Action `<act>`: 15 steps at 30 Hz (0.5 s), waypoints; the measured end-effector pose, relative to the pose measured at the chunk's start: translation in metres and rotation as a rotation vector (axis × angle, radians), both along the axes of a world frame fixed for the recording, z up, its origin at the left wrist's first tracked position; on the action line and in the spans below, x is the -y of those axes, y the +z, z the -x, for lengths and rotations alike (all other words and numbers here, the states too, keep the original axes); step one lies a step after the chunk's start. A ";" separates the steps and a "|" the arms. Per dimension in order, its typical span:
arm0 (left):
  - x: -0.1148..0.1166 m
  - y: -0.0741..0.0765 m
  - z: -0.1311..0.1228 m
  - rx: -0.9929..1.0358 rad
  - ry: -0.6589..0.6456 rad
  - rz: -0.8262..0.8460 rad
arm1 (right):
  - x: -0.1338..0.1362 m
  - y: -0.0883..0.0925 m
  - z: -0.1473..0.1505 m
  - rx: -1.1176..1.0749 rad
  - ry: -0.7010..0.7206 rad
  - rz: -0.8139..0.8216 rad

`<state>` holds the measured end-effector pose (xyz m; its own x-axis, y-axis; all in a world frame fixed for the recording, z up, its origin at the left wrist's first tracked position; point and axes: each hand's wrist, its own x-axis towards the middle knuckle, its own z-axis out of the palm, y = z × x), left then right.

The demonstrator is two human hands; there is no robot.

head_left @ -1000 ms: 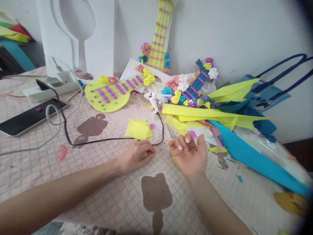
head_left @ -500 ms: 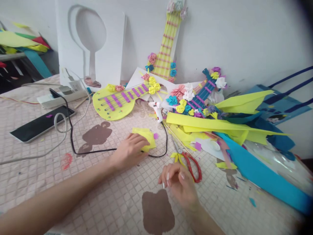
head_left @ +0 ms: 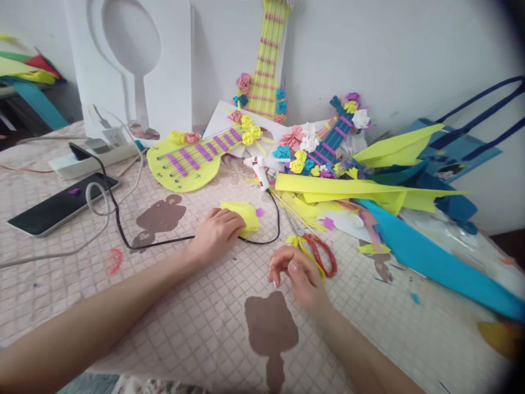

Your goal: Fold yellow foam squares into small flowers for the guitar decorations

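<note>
Left fingers (head_left: 228,220), pressed together, have reached the yellow paper (head_left: 251,215), putting it within grasp, any pinch hidden; right fingers (head_left: 283,257) curl loosely, empty.

A plain, smooth, whitish-grey wall (head_left: 369,49) stands behind the bench (head_left: 197,334), which has a pale pinkish cover (head_left: 377,306) with a grid pattern and brown figures. At the far left, a dark piece of furniture (head_left: 20,112) is partly visible. The light is soft and pale.
</note>
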<state>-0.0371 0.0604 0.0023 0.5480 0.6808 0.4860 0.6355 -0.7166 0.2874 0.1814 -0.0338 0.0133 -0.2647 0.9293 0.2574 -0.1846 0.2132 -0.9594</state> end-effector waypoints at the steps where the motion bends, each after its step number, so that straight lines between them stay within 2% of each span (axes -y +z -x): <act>1: 0.001 0.001 -0.001 0.024 -0.019 -0.003 | 0.000 0.001 -0.001 0.036 -0.018 -0.001; 6: 0.018 0.010 -0.012 0.248 -0.175 0.050 | 0.000 0.001 0.001 0.310 -0.234 0.020; 9: 0.032 0.014 -0.018 0.393 -0.302 0.160 | -0.002 -0.002 0.002 0.489 -0.355 -0.099; 12: 0.037 0.013 -0.020 0.339 -0.415 0.245 | -0.005 -0.001 -0.002 0.691 -0.373 -0.251; 15: 0.033 0.011 -0.017 0.153 -0.452 0.254 | -0.008 0.004 -0.009 0.880 -0.233 -0.364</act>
